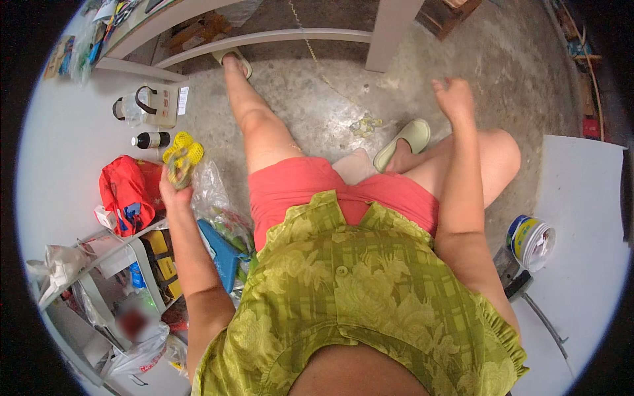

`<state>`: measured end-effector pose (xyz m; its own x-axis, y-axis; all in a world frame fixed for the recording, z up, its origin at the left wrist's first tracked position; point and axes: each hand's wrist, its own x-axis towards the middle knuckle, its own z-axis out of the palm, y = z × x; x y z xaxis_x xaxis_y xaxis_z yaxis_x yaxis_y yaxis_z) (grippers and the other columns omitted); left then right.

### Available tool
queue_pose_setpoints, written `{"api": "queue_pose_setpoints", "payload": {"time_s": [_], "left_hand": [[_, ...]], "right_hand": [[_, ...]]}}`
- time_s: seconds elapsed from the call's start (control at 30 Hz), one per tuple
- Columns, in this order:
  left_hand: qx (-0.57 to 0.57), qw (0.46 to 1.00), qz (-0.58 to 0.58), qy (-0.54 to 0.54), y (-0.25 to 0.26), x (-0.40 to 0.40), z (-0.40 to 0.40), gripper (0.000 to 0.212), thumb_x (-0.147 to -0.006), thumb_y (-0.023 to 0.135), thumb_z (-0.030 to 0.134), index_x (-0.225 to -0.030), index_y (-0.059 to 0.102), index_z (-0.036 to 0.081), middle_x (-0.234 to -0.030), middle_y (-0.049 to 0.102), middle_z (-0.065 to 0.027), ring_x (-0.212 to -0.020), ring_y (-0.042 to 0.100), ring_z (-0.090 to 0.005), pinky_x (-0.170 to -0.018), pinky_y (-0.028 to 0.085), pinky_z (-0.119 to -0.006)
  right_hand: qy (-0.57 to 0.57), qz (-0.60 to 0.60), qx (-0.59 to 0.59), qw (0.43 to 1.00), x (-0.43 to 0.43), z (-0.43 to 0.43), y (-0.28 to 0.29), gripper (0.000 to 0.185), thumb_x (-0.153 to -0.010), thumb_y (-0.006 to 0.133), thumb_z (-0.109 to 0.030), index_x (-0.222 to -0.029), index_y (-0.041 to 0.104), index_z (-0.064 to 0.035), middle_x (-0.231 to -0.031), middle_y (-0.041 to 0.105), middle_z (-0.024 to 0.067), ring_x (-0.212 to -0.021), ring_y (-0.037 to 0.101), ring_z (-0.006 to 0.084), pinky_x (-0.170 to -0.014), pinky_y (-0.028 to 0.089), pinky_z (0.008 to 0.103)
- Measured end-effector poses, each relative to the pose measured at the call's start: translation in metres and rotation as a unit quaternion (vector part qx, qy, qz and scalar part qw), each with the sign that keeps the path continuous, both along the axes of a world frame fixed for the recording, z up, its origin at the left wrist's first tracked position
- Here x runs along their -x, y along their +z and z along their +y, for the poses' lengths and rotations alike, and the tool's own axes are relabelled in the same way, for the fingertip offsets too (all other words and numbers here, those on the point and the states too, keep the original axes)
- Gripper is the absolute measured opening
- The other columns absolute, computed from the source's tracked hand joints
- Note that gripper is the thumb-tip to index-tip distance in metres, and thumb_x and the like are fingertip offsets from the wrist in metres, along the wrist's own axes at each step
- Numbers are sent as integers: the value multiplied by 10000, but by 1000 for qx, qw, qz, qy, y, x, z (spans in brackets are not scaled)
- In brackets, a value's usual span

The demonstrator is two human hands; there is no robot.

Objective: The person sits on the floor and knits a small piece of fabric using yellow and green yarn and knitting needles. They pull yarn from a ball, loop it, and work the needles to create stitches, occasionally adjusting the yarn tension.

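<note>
My left hand (177,195) grips a loose bundle of yellow and grey-green yarn (179,166), blurred by motion, on the left side of the view. Just beyond it lies a bright yellow mesh-like item (184,146), partly covered by the bundle. Raised near my bent right knee is my right hand (454,98), back towards the camera with the fingers partly curled. Whether it holds anything is hidden. On the concrete floor between my feet rests a small tangle of similar yarn (365,125). A thin strand (312,52) runs from it up beneath the table.
A pale table frame (267,39) stands ahead. At left are a dark bottle (151,140), a handled bag (163,106), a red bag (121,188), clear plastic (210,185), a blue flat item (220,257) and a cluttered shelf (104,262). A white bucket (537,242) stands at right.
</note>
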<state>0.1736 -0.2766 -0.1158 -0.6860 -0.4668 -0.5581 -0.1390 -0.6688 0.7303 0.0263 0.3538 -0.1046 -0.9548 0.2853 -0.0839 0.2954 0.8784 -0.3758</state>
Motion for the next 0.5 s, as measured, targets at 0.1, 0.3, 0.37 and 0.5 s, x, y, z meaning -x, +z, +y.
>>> {"api": "queue_pose_setpoints", "payload": {"time_s": [0.1, 0.3, 0.37, 0.5], "left_hand": [[-53, 995, -1, -83, 11, 37, 85, 280, -912, 468, 322, -831, 563, 72, -650, 518, -23, -518, 464, -134, -537, 472, -284], [-84, 972, -19, -218, 61, 77, 239, 261, -864, 507, 313, -742, 522, 83, -587, 427, 8, -474, 326, -82, -381, 251, -210], [-152, 957, 23, -246, 62, 76, 253, 233, -847, 500, 275, -748, 523, 65, -595, 429, 5, -483, 341, -92, -389, 258, -214], [-184, 956, 10, -229, 65, 71, 274, 202, -819, 494, 225, -780, 534, 31, -613, 446, -10, -505, 372, -124, -415, 302, -234]], "right_hand": [[103, 35, 105, 988, -8, -44, -1, 468, -813, 600, -318, -1187, 552, -40, -1211, 531, 217, -1084, 539, 347, -937, 411, 392], [226, -175, 518, 806, -30, -124, 10, 513, -857, 560, -202, -1312, 394, -31, -1271, 485, 109, -1076, 510, 193, -672, 513, 283], [273, -205, 571, 747, -36, -139, 9, 540, -830, 528, -129, -1335, 361, -35, -1289, 464, 114, -1102, 487, 187, -681, 511, 284], [299, -309, 646, 631, -50, -155, 21, 629, -767, 456, -27, -1374, 296, -48, -1334, 410, 129, -1149, 447, 180, -714, 508, 281]]}}
